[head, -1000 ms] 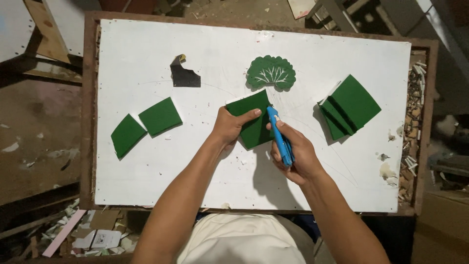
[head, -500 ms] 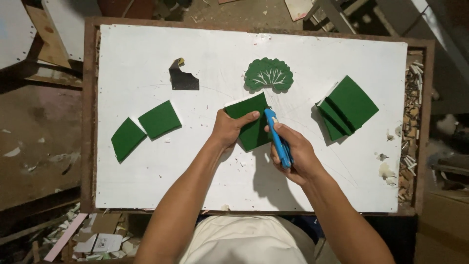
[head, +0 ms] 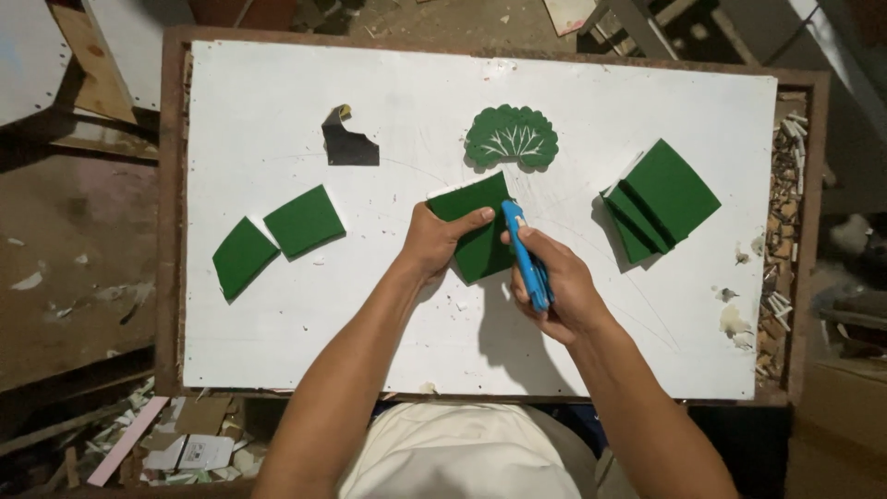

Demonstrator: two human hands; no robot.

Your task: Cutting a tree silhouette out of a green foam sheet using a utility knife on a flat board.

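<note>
On the bench, a foam sheet lay at the middle, pinned by the left hand, with the right hand and its knife at the sheet's right edge. Behind it lay a leaf cutout; far left, two pieces; right, a stack; behind left, a scrap.
</note>
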